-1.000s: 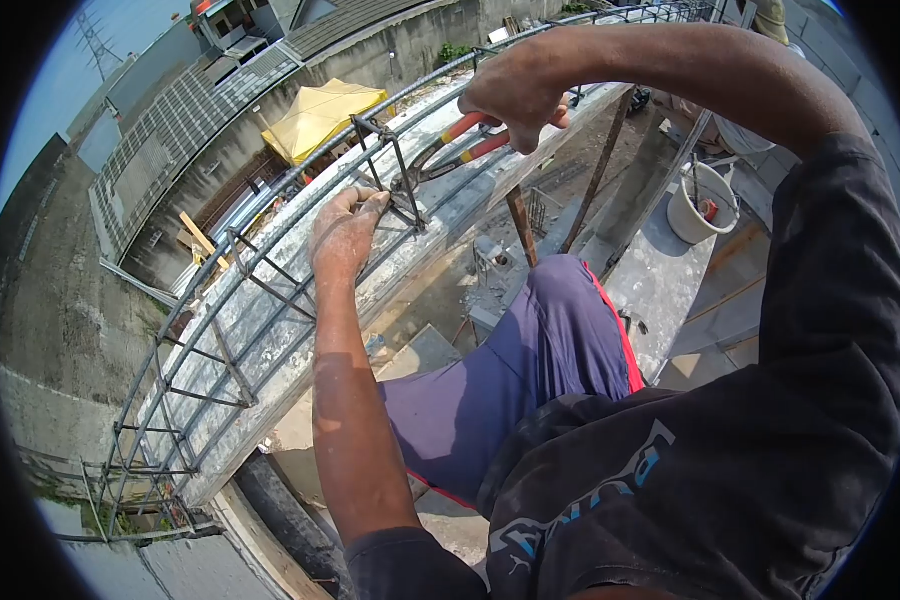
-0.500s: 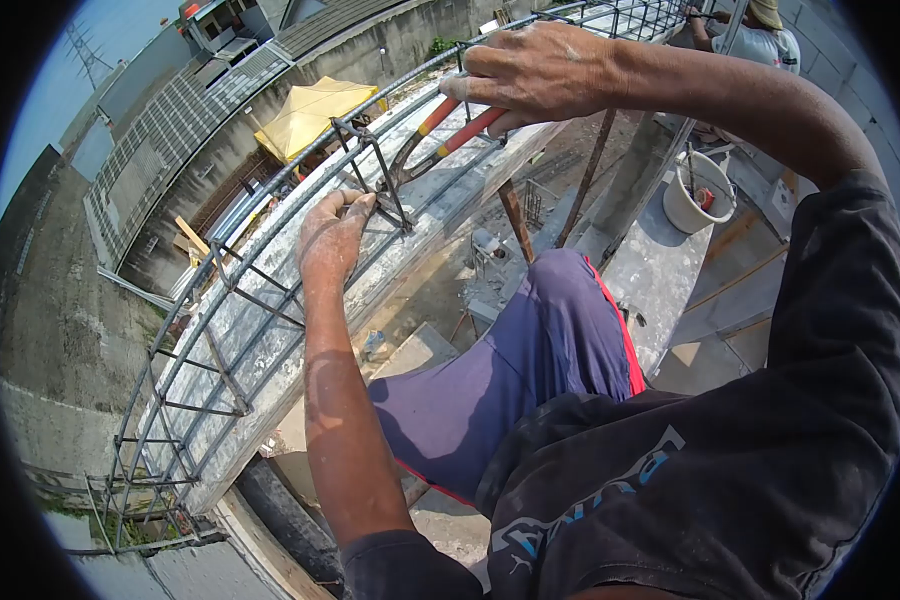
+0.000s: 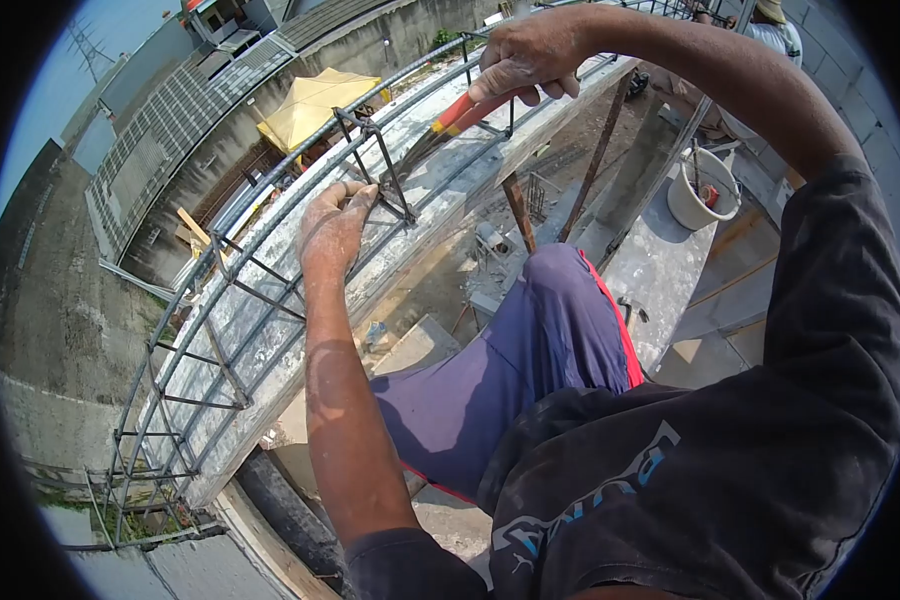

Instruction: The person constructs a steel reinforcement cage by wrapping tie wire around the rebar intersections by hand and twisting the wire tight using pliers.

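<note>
My right hand (image 3: 532,58) is closed round the red and yellow handles of a pair of pincers (image 3: 456,116). Their jaws point down and left, close to a square rebar stirrup (image 3: 391,170); whether they grip anything is hidden behind the bars. On the stirrup's left side, my left hand (image 3: 332,232) has its thumb and fingers pinched together near the bars. What lies between those fingertips is too small to make out. The stirrup belongs to a long curved rebar cage (image 3: 232,268) lying along a pale concrete ledge (image 3: 270,350).
A white bucket (image 3: 692,205) with tools in it stands on a grey plank (image 3: 655,285) to the right. Rusty props (image 3: 518,218) rise below the ledge. Another person (image 3: 770,40) is at the top right. A yellow canopy (image 3: 315,108) lies beyond the wall side.
My right hand has moved slightly up and right and turned, and the pincers' handles have come closer together. My left hand stays at the stirrup.
</note>
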`<act>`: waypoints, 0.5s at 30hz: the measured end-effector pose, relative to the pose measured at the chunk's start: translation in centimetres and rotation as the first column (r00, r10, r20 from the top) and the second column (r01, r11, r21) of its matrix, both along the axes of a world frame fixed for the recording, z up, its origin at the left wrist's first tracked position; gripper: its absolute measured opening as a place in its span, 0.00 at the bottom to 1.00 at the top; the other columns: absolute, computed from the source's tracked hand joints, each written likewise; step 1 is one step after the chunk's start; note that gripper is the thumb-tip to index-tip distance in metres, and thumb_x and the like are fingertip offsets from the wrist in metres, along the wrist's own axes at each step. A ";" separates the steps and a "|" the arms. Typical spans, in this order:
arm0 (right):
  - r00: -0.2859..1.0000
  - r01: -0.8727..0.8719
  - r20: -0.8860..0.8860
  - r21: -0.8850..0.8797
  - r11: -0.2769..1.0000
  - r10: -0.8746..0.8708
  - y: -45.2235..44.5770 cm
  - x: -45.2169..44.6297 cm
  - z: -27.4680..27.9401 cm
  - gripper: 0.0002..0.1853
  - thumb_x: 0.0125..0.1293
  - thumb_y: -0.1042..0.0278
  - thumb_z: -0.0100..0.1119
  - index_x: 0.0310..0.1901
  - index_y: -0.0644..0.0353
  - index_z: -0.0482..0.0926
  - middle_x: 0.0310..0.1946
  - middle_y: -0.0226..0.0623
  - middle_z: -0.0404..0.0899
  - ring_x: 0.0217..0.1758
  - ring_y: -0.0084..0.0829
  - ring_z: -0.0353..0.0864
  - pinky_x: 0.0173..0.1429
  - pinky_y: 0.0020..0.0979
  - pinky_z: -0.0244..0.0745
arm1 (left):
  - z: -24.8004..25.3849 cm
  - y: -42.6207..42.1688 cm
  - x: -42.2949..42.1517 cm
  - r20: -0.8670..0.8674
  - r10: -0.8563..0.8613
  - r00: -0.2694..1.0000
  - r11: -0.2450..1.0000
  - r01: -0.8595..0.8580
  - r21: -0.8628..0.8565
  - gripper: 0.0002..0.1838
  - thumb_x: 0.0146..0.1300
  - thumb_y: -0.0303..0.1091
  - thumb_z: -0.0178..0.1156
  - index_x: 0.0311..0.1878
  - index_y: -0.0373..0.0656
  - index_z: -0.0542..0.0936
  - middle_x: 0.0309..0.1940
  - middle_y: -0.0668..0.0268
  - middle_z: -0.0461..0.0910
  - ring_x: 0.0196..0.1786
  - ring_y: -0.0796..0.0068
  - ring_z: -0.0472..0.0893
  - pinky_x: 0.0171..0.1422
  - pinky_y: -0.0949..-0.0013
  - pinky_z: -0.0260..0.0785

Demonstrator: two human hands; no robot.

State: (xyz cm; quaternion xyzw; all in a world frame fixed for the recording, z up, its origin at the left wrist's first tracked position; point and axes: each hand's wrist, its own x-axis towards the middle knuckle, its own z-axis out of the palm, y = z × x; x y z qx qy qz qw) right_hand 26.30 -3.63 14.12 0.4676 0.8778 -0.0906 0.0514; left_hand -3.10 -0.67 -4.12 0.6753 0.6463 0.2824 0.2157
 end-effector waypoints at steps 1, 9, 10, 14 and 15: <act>0.997 0.083 0.008 -0.061 0.995 -0.082 0.4 0.0 -0.2 0.38 0.78 0.33 0.42 0.41 0.66 0.87 0.23 0.39 0.83 0.25 0.29 0.86 0.29 0.30 0.84 | -0.1 0.2 -0.1 -0.006 -0.001 1.000 1.000 0.001 0.011 0.19 0.66 0.56 0.66 0.50 0.54 0.89 0.38 0.60 0.87 0.41 0.63 0.84 0.51 0.61 0.73; 0.990 -0.110 0.125 0.353 0.929 0.070 3.1 1.7 -5.2 0.33 0.79 0.37 0.46 0.38 0.64 0.86 0.18 0.37 0.78 0.18 0.31 0.76 0.25 0.44 0.73 | -0.2 0.2 -0.1 -0.004 -0.012 1.000 1.000 0.012 0.022 0.19 0.66 0.56 0.66 0.50 0.54 0.89 0.39 0.60 0.88 0.42 0.63 0.84 0.52 0.61 0.73; 0.992 -0.073 0.125 0.304 0.950 0.036 3.8 1.7 -5.3 0.33 0.79 0.37 0.46 0.39 0.64 0.86 0.18 0.37 0.79 0.18 0.30 0.77 0.25 0.43 0.74 | -0.2 0.2 -0.1 -0.016 -0.011 1.000 0.999 0.012 0.034 0.19 0.67 0.56 0.66 0.50 0.55 0.89 0.39 0.60 0.88 0.42 0.63 0.84 0.52 0.61 0.74; 0.994 0.077 0.063 0.103 0.992 -0.084 4.1 0.8 -4.2 0.33 0.81 0.40 0.43 0.42 0.66 0.86 0.18 0.40 0.82 0.16 0.28 0.81 0.20 0.31 0.77 | -0.2 0.2 -0.2 -0.013 -0.022 1.000 1.000 0.022 0.007 0.19 0.67 0.56 0.65 0.51 0.55 0.89 0.41 0.59 0.88 0.44 0.61 0.85 0.53 0.60 0.74; 0.993 0.076 0.081 0.081 0.994 -0.083 3.9 0.6 -3.7 0.33 0.82 0.41 0.42 0.41 0.67 0.86 0.18 0.40 0.82 0.16 0.27 0.82 0.20 0.29 0.77 | -0.2 0.1 -0.2 -0.022 -0.021 1.000 1.000 0.021 0.007 0.19 0.67 0.56 0.65 0.51 0.55 0.89 0.41 0.59 0.88 0.45 0.60 0.85 0.53 0.60 0.74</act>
